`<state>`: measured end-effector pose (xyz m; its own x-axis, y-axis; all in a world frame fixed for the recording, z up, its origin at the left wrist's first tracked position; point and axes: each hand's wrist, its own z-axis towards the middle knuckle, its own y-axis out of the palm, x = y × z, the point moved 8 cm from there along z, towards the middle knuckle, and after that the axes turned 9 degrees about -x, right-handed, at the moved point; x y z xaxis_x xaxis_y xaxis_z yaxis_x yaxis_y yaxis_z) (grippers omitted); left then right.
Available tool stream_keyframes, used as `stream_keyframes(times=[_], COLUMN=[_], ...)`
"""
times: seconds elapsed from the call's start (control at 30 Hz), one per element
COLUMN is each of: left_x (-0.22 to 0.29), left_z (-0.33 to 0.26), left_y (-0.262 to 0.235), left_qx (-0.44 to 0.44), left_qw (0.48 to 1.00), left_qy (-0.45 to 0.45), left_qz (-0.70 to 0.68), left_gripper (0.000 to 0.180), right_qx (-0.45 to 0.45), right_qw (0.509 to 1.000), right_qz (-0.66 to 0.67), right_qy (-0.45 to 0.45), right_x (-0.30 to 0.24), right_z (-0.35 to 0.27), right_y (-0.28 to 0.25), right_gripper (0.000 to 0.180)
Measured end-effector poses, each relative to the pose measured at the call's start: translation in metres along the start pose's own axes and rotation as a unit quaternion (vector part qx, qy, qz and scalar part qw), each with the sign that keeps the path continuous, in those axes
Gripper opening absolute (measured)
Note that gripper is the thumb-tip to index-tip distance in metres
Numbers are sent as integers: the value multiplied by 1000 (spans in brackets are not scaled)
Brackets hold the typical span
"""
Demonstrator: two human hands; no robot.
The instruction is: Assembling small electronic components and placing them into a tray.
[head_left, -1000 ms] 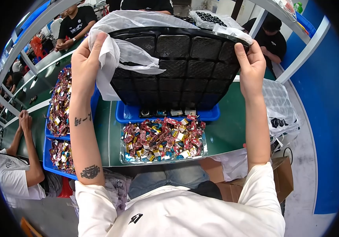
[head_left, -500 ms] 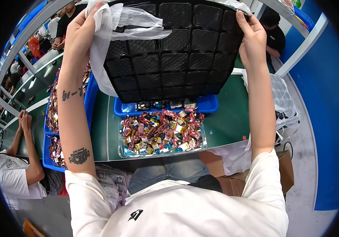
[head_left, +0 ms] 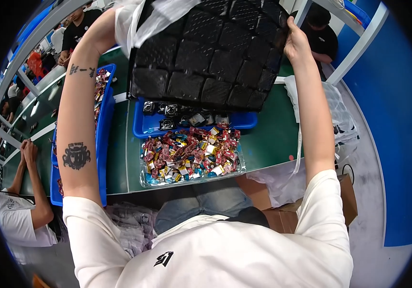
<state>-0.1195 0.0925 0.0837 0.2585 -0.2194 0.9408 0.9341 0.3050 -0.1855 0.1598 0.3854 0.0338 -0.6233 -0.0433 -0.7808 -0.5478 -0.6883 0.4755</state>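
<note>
Overhead, a black moulded tray (head_left: 211, 53) is held up between both hands, tilted, its lower edge hanging above a blue bin (head_left: 146, 126) of small parts. Gripping the tray's right edge, the right hand (head_left: 296, 44) has its fingers curled over the rim. At the tray's upper left corner the left hand (head_left: 112, 21) is mostly hidden under a clear plastic bag (head_left: 153, 17), so its grip cannot be told. Below the bin, a clear tray (head_left: 190, 156) of colourful wrapped pieces sits on the green table (head_left: 268, 141). Another person's clasped hands (head_left: 27, 150) show at far left.
</note>
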Motion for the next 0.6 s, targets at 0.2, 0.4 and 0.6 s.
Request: stream_keyframes(times=[0.2, 0.4, 0.6], left_x=[-8, -21, -1], left_z=[0, 26, 5], left_y=[58, 176, 338], left_qx=[-10, -123, -288], left_qw=[992, 985, 873], left_qy=[-43, -82, -107], left_qz=[118, -87, -378], left_gripper=[30, 13, 20], right_qx=[21, -49, 257], right_qw=[963, 927, 934], right_qz=[238, 331, 234], right_qy=[123, 166, 81], right_x=[12, -62, -94], right_z=[11, -77, -310], right_y=[-91, -167, -290], right_gripper=[23, 21, 23])
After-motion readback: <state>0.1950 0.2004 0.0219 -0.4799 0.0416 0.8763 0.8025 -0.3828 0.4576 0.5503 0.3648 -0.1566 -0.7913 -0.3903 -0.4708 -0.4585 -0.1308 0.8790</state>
